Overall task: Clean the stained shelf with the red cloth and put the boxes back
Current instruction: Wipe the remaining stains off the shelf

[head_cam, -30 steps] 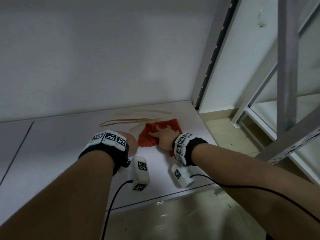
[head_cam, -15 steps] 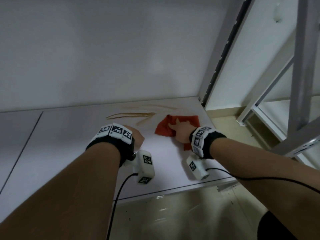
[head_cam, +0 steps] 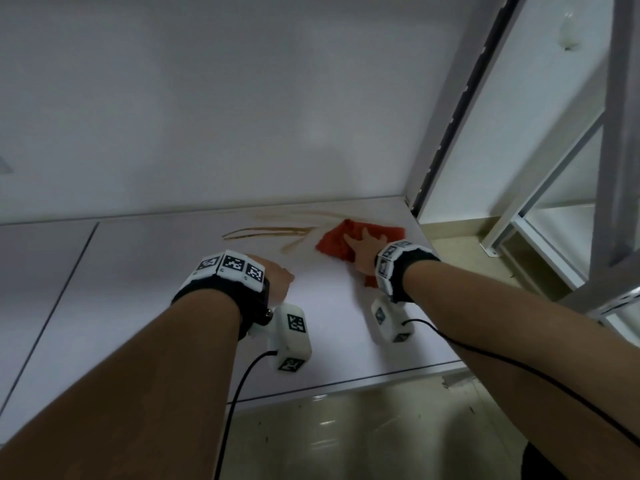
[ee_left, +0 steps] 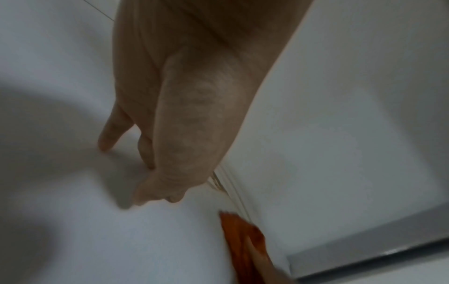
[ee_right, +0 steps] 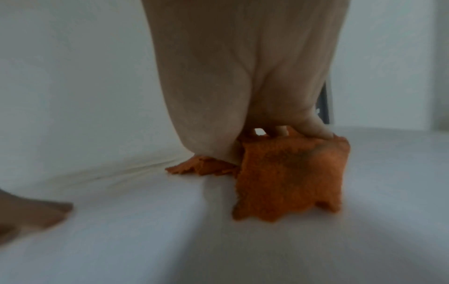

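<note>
Head view: right hand laid flat, fingers straight and slightly spread, pressing down on crumpled red terry cloth at the far right corner of the flat white shelf board, next to the grey slotted metal upright. Thin brown streaky stain on the board just left of the cloth, touching its edge. Left hand resting on bare board nearer the front, well left of the cloth, fingers hidden behind the black wristband with white coded markers; holding nothing

Left wrist view: left hand with fingertips touching the white board, fingers loosely bent and a little apart, gripping nothing. Red cloth lower right, blurred, with a right-hand finger lying across it

Right wrist view: right hand seen from the heel, fingers extended forward over the cloth, pressing rather than clutching; loose flap of cloth trailing toward the camera on the board. Part of the left hand at lower left, blurred
</note>
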